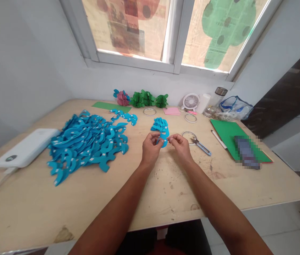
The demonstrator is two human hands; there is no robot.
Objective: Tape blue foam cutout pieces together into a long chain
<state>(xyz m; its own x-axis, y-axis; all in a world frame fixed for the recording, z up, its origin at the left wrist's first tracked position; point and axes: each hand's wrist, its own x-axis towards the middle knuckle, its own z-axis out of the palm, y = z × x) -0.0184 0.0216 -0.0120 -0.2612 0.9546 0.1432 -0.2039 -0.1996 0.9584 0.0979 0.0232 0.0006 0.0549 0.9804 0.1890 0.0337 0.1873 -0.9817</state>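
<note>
Near the middle of the table, my left hand [151, 146] pinches the front end of a blue curved paper piece [164, 135] that carries small white squares. The piece joins a folded blue paper bunch [159, 124] just behind it. On the right side of the same piece, my right hand [179, 144] has thumb and forefinger pressed together at its edge; whatever lies between those fingertips is too small to make out. A large heap of similar blue paper pieces [86, 138] lies to the left, with a few more pieces [125, 116] behind it.
A white power bank [27, 147] with a cable sits at the left. Right of my hands are snips [201, 146] and a metal ring [189, 134]. Green sheets [224, 131], a pen [218, 139], a small fan [190, 101], a bottle [217, 97] and green paper figures [147, 98] stand or lie farther off.
</note>
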